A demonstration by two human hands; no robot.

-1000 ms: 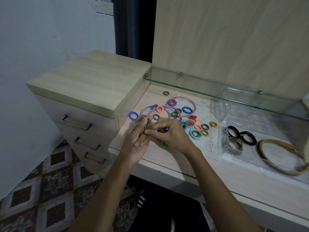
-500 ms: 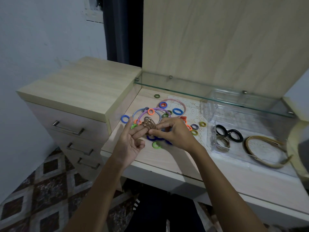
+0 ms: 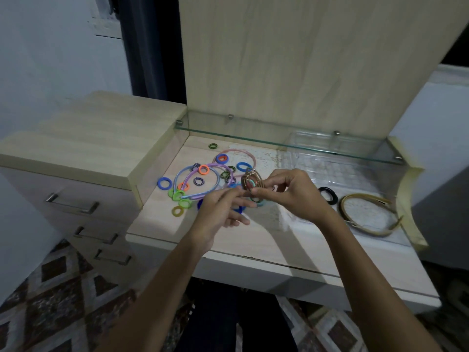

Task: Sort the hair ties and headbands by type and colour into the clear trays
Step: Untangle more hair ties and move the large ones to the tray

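Over mid-desk: beige ties pinched by right hand, left hand loose; tray barely filled, coloured pile unsorted.

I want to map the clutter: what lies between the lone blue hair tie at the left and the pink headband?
In the head view, between the blue hair tie and the pink headband lie overlapping purple and light-blue headbands with small orange, striped and blue ties.

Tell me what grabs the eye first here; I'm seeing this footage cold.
The right hand holds a bundle of tan ties up at centre, the left hand reaching to it. Behind lies a bright pile of ties and thin headbands. At right, a tan headband lies in the clear tray.
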